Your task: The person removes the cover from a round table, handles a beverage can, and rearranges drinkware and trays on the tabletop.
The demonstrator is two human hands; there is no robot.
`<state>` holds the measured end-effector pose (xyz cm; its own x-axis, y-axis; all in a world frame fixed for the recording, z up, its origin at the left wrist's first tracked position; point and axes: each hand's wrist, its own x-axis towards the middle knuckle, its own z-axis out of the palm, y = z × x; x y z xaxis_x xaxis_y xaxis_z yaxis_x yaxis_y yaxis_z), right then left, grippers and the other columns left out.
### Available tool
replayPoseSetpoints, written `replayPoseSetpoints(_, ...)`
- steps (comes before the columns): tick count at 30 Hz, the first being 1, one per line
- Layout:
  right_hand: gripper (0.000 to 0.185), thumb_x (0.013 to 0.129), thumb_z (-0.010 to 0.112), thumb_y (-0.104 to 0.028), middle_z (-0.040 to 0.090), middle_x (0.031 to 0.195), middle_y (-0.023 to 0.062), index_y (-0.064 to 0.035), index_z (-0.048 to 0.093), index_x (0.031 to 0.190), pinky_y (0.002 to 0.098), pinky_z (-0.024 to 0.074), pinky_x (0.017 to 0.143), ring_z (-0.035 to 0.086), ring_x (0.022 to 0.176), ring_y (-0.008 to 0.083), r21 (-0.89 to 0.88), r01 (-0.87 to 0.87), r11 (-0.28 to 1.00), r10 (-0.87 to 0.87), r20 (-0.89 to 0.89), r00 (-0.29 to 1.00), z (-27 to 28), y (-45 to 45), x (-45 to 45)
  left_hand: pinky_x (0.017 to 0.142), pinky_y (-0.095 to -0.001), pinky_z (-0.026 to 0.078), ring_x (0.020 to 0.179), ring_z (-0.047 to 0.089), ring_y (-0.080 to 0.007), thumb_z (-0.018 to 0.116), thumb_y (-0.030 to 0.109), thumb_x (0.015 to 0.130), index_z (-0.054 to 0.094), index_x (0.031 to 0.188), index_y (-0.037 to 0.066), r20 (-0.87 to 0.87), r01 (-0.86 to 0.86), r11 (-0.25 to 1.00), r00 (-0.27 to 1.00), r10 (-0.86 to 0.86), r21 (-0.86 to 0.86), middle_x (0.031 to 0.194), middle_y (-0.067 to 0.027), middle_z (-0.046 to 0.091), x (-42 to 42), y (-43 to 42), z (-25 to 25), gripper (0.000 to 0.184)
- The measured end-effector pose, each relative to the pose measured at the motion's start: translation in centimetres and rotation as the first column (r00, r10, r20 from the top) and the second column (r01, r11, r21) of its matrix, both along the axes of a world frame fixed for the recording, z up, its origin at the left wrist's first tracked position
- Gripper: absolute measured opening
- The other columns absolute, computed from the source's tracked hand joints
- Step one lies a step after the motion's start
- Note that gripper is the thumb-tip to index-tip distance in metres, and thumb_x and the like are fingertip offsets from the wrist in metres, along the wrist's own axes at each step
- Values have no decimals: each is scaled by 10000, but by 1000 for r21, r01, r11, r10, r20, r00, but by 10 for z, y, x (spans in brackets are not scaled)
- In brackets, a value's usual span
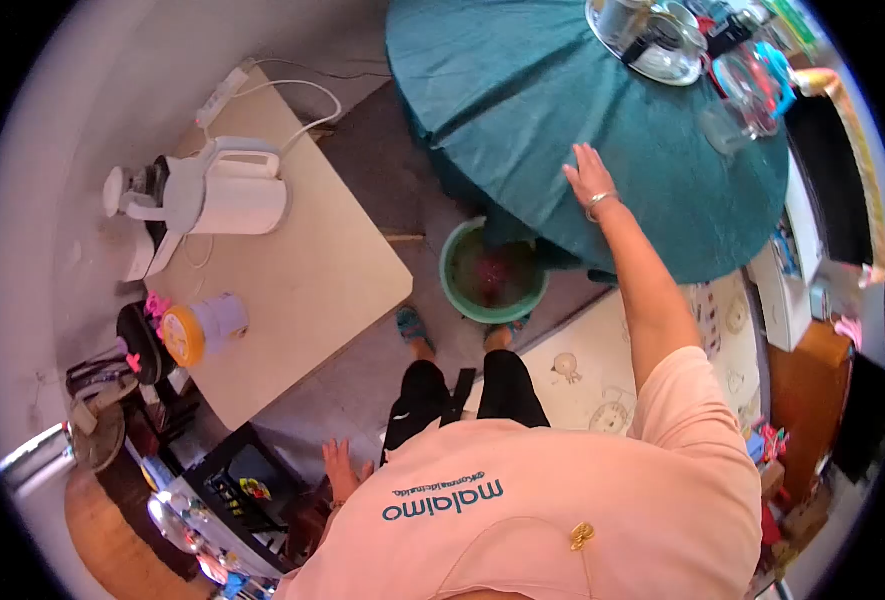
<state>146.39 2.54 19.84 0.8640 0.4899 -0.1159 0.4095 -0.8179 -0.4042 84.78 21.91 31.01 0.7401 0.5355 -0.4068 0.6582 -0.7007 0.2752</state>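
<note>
Fingers of the right hand are lying straight and close together, gripping nothing visible; whether they are touching the cloth, cannot tell. Fingers of the left hand are spreading apart, low beside the body, also gripping nothing visible.

Largest first: green tablecloth is covering a round table under the right hand, its near edge hanging over the far rim of the basin. Beige table is standing to the left. Cream mat is showing printed drawings. Pink shirt is bearing upside-down dark lettering, reading "malaimo"; a smaller line starting with "@" is proving too fine to read surely. Green basin is sitting just ahead of the feet, something reddish showing inside, blurred. White pitcher is lying on the beige table. Orange-lidded jar is resting nearby; no label legible. Gold pendant is hanging over the shirt.
</note>
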Motion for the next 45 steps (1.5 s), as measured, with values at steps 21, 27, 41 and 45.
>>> replayPoseSetpoints(21, 462, 708, 603, -284, 492, 947, 134, -17, 410, 1033, 352, 466, 648, 523, 808, 250, -88, 979, 184, 7, -996, -90, -41, 33, -132, 853, -358, 322, 982, 398, -323, 581, 221, 676, 460, 1008, 17, 16, -136, 937, 989, 149, -322, 1022, -184, 446, 54, 5, -24, 408)
replayPoseSetpoints(27, 186, 770, 530, -178, 551, 814, 92, -16, 492, 854, 306, 466, 585, 542, 720, 191, -49, 994, -93, 288, -957, -20, -76, 53, -126, 838, -351, 340, 945, 435, -307, 577, 292, 671, 509, 961, 25, -175, -295, 929, 950, 260, -224, 944, -182, 498, 4, 16, -32, 400)
replayPoseSetpoints(41, 130, 759, 516, -165, 560, 677, 61, -41, 491, 725, 250, 422, 447, 523, 546, 132, -9, 994, -107, -4, -1000, -10, -35, 48, -135, 793, -354, 384, 912, 474, -315, 589, 363, 636, 523, 977, 43, -185, -367, 867, 929, 321, -337, 964, -189, 508, -31, 35, -66, 473)
replayPoseSetpoints(45, 139, 754, 518, -170, 554, 651, 65, -39, 493, 713, 248, 423, 441, 520, 531, 129, 104, 994, -39, -23, -994, 103, -20, 31, -140, 814, -350, 372, 951, 463, -312, 587, 358, 639, 516, 981, 26, -139, -334, 839, 942, 304, -430, 989, -193, 504, -46, 48, -80, 482)
